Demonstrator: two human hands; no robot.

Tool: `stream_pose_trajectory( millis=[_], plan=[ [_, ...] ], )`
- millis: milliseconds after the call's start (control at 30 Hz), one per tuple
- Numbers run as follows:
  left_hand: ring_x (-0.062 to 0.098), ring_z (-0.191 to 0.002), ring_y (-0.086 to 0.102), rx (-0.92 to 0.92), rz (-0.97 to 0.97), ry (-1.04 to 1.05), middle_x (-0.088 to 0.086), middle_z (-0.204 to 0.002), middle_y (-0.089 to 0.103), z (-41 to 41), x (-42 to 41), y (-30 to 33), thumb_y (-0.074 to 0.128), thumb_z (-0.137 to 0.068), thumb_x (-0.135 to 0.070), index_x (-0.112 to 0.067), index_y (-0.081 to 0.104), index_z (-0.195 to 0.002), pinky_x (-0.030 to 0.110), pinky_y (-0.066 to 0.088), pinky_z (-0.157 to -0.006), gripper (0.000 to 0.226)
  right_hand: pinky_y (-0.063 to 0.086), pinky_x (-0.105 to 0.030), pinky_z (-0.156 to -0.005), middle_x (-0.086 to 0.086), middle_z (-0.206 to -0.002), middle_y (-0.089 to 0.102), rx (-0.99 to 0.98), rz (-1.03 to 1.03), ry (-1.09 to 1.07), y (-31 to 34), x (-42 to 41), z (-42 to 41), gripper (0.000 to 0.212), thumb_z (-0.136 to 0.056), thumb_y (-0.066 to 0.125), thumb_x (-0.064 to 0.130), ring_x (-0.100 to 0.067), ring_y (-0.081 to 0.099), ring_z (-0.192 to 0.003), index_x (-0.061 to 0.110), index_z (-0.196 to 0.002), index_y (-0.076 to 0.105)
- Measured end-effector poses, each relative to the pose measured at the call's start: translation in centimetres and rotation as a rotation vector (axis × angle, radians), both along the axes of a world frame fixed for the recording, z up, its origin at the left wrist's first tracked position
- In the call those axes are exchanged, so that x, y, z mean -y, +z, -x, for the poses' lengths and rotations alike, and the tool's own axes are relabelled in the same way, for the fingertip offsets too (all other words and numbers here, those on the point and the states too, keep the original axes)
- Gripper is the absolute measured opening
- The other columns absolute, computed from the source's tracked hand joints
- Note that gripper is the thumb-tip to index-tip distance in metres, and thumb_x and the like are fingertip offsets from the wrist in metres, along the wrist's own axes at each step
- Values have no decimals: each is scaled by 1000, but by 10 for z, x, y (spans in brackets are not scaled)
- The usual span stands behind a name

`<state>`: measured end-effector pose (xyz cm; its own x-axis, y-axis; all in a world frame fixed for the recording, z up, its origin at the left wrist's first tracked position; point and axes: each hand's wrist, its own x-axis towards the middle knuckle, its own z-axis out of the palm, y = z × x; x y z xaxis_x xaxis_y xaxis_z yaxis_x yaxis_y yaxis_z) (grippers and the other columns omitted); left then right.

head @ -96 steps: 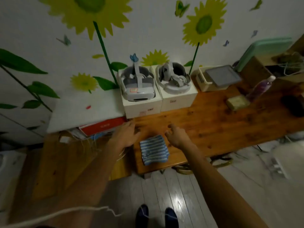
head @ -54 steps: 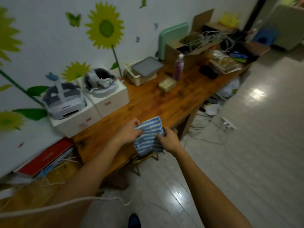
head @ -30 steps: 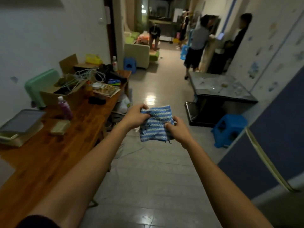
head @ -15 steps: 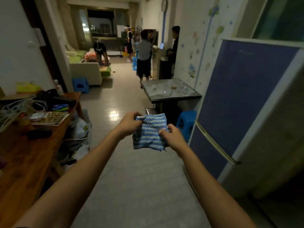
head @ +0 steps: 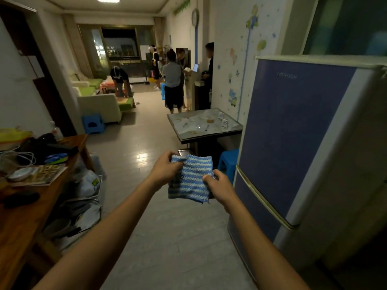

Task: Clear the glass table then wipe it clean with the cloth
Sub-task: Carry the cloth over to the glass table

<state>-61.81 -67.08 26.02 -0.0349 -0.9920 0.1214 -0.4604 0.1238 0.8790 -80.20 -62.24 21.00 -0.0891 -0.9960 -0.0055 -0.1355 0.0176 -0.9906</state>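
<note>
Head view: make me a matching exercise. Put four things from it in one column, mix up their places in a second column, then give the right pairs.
Things:
1. striped cloth
2. glass table
3. blue stool
4. magazine

Places:
A. on the wooden desk at the left
B. held between the left hand and the right hand
C. ahead, against the wall just beyond the fridge
D. on the floor beside the fridge, below the table

Pairs: 1-B, 2-C, 3-D, 4-A
</note>
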Motion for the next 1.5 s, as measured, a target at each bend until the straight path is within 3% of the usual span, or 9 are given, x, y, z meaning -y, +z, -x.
stream_pose_trajectory(
  millis=[300, 433, 700, 867, 1033, 1233, 1333, 1400, 1500],
  plan=[
    [17, -81, 62, -71, 25, -41, 7, -94, 69, 22, 150, -29, 66, -84, -11, -16, 64, -101, 38, 54, -75, 18, 58, -36, -68, -8, -98, 67, -65, -57, -73, -9, 138, 24, 13, -94, 57, 21, -18, 70, -82, 10, -101, 56],
    [16, -83, 64, -167, -7, -52, 9, -98, 70, 18, 234, -37, 66, -86, -10, -15, 65, -102, 35, 54, -76, 17, 54, -24, -57, -6, -95, 67, -103, -77, -85, -7, 217, 21, 10, -95, 56, 22, -13, 68, -76, 12, -97, 56],
    [21, -94, 67, -248, -75, -59, 9, -106, 67, 29, 382, -55, 66, -89, -10, -11, 61, -112, 36, 56, -81, 24, 50, -24, -58, -12, -94, 66, -194, -83, -173, -13, 351, 20, 20, -95, 56, 24, -19, 68, -79, 5, -100, 56],
    [21, -91, 68, -269, -145, -28, 9, -105, 67, 44, 463, -76, 66, -91, -14, -12, 51, -117, 40, 58, -80, 29, 48, -15, -51, -7, -89, 65, -147, -137, -180, -29, 433, 34, 19, -95, 56, 23, -7, 65, -68, 4, -97, 55],
    [12, -79, 67, -275, -157, -27, 7, -98, 68, 65, 556, -75, 63, -93, -14, -10, 50, -112, 23, 52, -60, 23, 54, -26, -62, -4, -91, 67, -60, -171, -149, -40, 532, 56, 18, -95, 55, 26, -12, 68, -76, 9, -99, 58],
    [29, -78, 67, -185, -133, -33, 17, -91, 68, 102, 670, -63, 66, -90, -16, -11, 48, -102, 47, 56, -72, 22, 56, -31, -60, -11, -97, 68, 24, -209, -141, -49, 654, 94, 16, -93, 57, 22, -20, 70, -80, 8, -99, 58],
    [22, -75, 64, -195, -125, -38, 14, -85, 67, 118, 719, -58, 67, -89, -14, -9, 49, -102, 44, 55, -70, 23, 59, -44, -75, -13, -100, 68, 49, -215, -150, -48, 706, 112, 12, -93, 58, 22, -24, 70, -85, 10, -94, 58],
    [20, -73, 63, -203, -130, -68, 8, -81, 66, 131, 758, -54, 66, -91, -12, -9, 49, -103, 37, 53, -65, 21, 58, -41, -73, -12, -98, 68, 68, -215, -170, -47, 743, 123, 10, -94, 58, 21, -23, 70, -84, 11, -93, 58],
    [24, -71, 61, -215, -145, -103, 14, -82, 66, 147, 813, -52, 65, -92, -12, -6, 49, -104, 35, 50, -60, 21, 59, -42, -74, -11, -98, 70, 108, -222, -206, -43, 792, 135, 14, -94, 58, 22, -24, 71, -85, 9, -98, 60]
  ],
)
